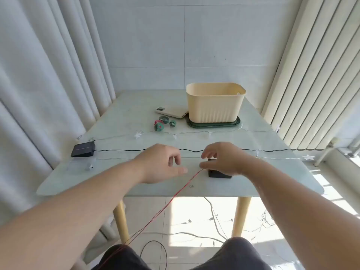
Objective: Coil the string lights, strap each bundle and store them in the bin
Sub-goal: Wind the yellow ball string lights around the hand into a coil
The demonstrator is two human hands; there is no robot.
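Observation:
Several string lights lie stretched across the glass table (120,121): a black wire (120,150) from a black solar box (83,150) at the left, and clear wires with star lights (138,134). My right hand (220,159) pinches a thin red wire (171,199) beside a small black battery box (219,174); the wire runs down to my lap. My left hand (161,162) hovers just left of it, fingers loosely curled and holding nothing. The cream bin (214,102) stands at the back right on a dark green lid (214,124). Green and red strap rolls (161,123) lie left of the bin.
A phone (171,112) lies beside the bin. Curtains hang on the left, vertical blinds on the right. More wires and star lights trail over the tiled floor (214,219) under the table, between its yellow legs (240,215).

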